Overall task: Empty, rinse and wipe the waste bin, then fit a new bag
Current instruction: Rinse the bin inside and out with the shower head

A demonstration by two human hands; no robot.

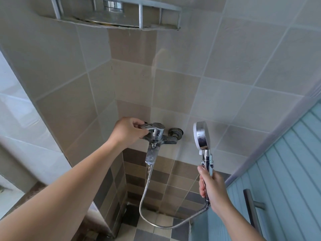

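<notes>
I stand facing a corner of tiled wall [182,80], beige and grey squares above and a band of narrow brown and grey tiles lower down, meeting a checked tiled floor [156,232] at the bottom. On the right a pale blue ribbed door [286,171] slants through the view, with a metal bar handle [251,209] on it. High on the far wall hangs a metal corner shelf [111,18] with a shiny round tin standing in it.

The waste bin is nowhere in this view, so I cannot say where it stands.

My left arm reaches forward from the lower left to the chrome mixer tap [156,136] fixed to the wall. My left hand [126,133] is closed on the tap's lever, fingers curled over the top of it and thumb below. The tap's spout points down, and a ribbed metal hose [147,197] drops from under it, loops low near the floor and climbs back to the right.

My right hand [213,190] is wrapped around the chrome handle of the shower head [202,134], thumb lying up along the handle, holding it upright just to the right of the tap. Its round white-rimmed face is turned toward the left. The hose joins the handle below my fist.
</notes>
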